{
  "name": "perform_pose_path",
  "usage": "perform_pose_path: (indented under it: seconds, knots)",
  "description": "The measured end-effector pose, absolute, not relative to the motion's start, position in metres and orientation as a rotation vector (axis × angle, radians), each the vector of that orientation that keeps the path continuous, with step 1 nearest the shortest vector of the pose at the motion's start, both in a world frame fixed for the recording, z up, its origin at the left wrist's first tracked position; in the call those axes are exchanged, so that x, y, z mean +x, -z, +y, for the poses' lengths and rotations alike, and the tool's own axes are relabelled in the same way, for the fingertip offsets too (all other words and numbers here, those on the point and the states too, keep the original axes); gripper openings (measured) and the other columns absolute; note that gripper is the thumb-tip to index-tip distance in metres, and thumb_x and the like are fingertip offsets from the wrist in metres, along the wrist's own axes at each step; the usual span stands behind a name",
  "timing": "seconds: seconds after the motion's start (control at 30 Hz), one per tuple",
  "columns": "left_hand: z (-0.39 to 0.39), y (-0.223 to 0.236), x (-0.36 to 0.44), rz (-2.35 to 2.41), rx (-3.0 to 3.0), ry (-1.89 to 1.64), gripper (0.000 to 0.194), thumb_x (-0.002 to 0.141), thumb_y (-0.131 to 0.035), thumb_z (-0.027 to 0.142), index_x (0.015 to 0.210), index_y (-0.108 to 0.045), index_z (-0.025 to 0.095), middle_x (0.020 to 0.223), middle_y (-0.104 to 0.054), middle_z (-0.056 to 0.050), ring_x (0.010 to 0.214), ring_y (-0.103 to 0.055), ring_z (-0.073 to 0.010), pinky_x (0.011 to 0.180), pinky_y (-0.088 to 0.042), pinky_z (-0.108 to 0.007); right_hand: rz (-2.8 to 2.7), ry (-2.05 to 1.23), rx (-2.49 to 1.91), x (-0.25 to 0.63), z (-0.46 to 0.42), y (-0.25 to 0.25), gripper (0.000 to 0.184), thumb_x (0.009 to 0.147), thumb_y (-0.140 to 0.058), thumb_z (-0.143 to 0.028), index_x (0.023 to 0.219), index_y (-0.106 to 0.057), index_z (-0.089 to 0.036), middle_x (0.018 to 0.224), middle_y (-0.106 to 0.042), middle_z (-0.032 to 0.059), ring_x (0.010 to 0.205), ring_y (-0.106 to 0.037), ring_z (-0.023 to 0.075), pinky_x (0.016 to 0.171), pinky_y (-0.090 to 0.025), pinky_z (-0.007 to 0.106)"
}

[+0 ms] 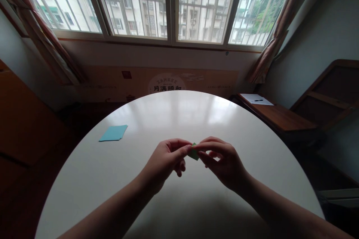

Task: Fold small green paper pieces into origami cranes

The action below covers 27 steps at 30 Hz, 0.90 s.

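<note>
Between my two hands is a small green piece of folded paper point(193, 153), held up over the round white table point(179, 115). My left hand point(169, 157) pinches its left side between thumb and index finger, the other fingers curled below. From the right, my right hand point(220, 160) has its thumb and index finger at the paper's right edge. Fingertips cover part of the paper, so its full shape is hidden. A stack of light blue square paper point(113, 133) lies on the table at the left.
Beyond the table on the right stands a brown wooden surface point(280, 114) with a white sheet point(256, 99) and a dark pen point(259, 100) on it. A printed cardboard panel point(202, 80) leans below the barred windows. The table's curved edge drops off on both sides.
</note>
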<state>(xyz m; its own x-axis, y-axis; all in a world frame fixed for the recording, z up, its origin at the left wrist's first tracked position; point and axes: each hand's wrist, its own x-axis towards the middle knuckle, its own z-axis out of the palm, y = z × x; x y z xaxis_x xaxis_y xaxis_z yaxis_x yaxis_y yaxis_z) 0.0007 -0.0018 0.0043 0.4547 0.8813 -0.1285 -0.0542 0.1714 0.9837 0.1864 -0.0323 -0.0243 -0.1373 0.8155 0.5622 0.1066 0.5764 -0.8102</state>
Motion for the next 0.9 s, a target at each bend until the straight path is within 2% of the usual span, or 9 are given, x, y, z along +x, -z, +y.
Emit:
perform_pose_path:
  seconds: [0.13,0.33,0.47,0.63,0.73,0.83,0.9]
  knots:
    - [-0.0007,-0.002,-0.0002,0.867,1.153,-0.774,0.026,0.079,-0.077,0.038,0.082,-0.072,0.013,0.053,-0.058,0.001,0.047,-0.052,-0.0094,0.044,-0.044,-0.019,-1.61,-0.758,-0.813,0.1857,-0.034,0.0219,0.02,0.089,-0.066,-0.019,0.104,-0.077,-0.027,0.091,-0.065,0.0054,0.07,-0.064,0.0137,0.049,-0.054,0.022]
    - [-0.0005,-0.004,0.0007,0.813,1.075,-0.729,0.03,0.078,-0.078,0.041,0.084,-0.073,0.012,0.07,-0.065,-0.004,0.064,-0.06,-0.0127,0.053,-0.05,-0.02,-1.592,-0.78,-0.846,0.1857,-0.0345,0.0212,0.015,0.089,-0.067,-0.022,0.099,-0.078,-0.026,0.09,-0.063,0.0052,0.07,-0.063,0.0146,0.049,-0.053,0.023]
    - [0.0001,-0.0041,0.001,0.796,1.03,-0.679,0.026,0.077,-0.08,0.036,0.082,-0.072,0.012,0.074,-0.066,-0.004,0.067,-0.061,-0.0122,0.056,-0.05,-0.02,-1.54,-0.847,-0.856,0.1846,-0.0352,0.0234,0.012,0.087,-0.069,-0.022,0.097,-0.076,-0.025,0.089,-0.064,0.0045,0.07,-0.062,0.0142,0.049,-0.053,0.023]
    - [0.0,-0.0033,0.0002,0.774,0.986,-0.657,0.022,0.075,-0.082,0.03,0.083,-0.072,0.013,0.076,-0.068,-0.004,0.07,-0.064,-0.0126,0.059,-0.051,-0.02,-1.399,-1.02,-0.849,0.1831,-0.0369,0.0239,0.037,0.086,-0.071,-0.026,0.122,-0.063,-0.027,0.086,-0.065,0.0018,0.07,-0.062,0.0147,0.047,-0.054,0.022]
    - [0.0,-0.0025,-0.0003,0.754,0.939,-0.663,0.021,0.074,-0.083,0.028,0.083,-0.071,0.013,0.075,-0.069,-0.004,0.071,-0.065,-0.0127,0.059,-0.05,-0.02,-1.351,-1.059,-0.834,0.1833,-0.0364,0.0222,0.045,0.084,-0.073,-0.028,0.126,-0.059,-0.028,0.085,-0.064,0.001,0.068,-0.061,0.0141,0.046,-0.054,0.022]
    - [0.0009,-0.0013,-0.0005,0.713,0.866,-0.682,0.021,0.074,-0.084,0.026,0.085,-0.071,0.014,0.077,-0.069,-0.004,0.07,-0.065,-0.0123,0.059,-0.05,-0.019,-1.324,-1.094,-0.866,0.1846,-0.0349,0.0213,0.042,0.081,-0.076,-0.029,0.121,-0.063,-0.025,0.086,-0.066,0.0021,0.07,-0.061,0.0149,0.046,-0.053,0.021]
    - [0.0016,-0.0009,-0.0005,0.704,0.837,-0.701,0.021,0.074,-0.084,0.024,0.086,-0.071,0.014,0.077,-0.069,-0.004,0.07,-0.066,-0.0121,0.058,-0.05,-0.019,-1.317,-1.144,-0.889,0.1854,-0.0339,0.0214,0.03,0.08,-0.077,-0.03,0.107,-0.069,-0.021,0.082,-0.066,0.0031,0.07,-0.062,0.0156,0.044,-0.053,0.021]
